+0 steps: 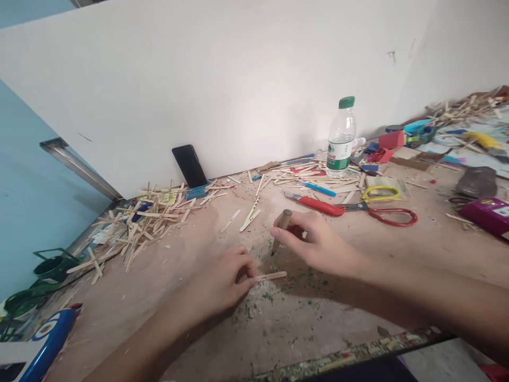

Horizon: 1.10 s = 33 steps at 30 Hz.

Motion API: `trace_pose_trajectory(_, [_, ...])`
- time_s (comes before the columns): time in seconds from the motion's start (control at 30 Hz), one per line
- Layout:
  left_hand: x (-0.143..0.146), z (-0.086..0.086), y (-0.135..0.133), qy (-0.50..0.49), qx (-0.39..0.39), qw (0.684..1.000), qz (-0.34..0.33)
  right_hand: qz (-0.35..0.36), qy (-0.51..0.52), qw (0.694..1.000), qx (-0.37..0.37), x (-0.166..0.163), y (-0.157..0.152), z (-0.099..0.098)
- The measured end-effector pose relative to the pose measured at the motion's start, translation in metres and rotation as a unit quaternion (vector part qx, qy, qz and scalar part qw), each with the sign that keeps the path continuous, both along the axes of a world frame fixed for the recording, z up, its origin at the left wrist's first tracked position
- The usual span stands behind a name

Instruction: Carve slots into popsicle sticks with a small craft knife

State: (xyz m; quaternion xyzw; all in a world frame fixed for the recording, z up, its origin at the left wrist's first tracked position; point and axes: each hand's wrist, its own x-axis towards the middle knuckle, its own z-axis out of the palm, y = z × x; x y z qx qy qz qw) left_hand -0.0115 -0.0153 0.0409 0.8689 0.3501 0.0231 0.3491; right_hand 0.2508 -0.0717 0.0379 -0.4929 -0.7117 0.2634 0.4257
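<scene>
My left hand (pixel 220 284) lies on the wooden table (pixel 167 318) with its fingers pinched on one end of a small flat wooden stick (pixel 272 276), which lies flat on the board. My right hand (pixel 318 241) grips a wooden-handled pointed tool (pixel 280 229), held upright with its tip down just above and behind the stick. Green flecks and sawdust spot the table around the stick.
Heaps of cut wooden sticks (pixel 139 223) lie at left and along the wall. A black phone (pixel 190 165) leans on the wall. A water bottle (pixel 341 138), red utility knife (pixel 318 204), red scissors (pixel 392 215), yellow-handled tool (pixel 379 193) and purple box (pixel 489 215) lie to the right.
</scene>
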Motion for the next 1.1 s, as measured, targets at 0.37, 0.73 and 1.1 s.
trace_pose_trajectory(0.37, [-0.011, 0.023, 0.016, -0.132, 0.059, 0.989, 0.017, 0.048, 0.025, 0.998, -0.014, -0.005, -0.002, 0.006])
trace_pose_trajectory(0.73, [-0.009, 0.026, 0.009, -0.182, -0.002, 0.981, 0.068, 0.094, -0.001, 0.992, -0.087, -0.009, 0.003, -0.012])
trace_pose_trajectory(1.1, [-0.011, 0.036, 0.008, -0.197, -0.030, 0.976, 0.090, 0.112, 0.012, 0.989, -0.093, -0.012, -0.002, -0.011])
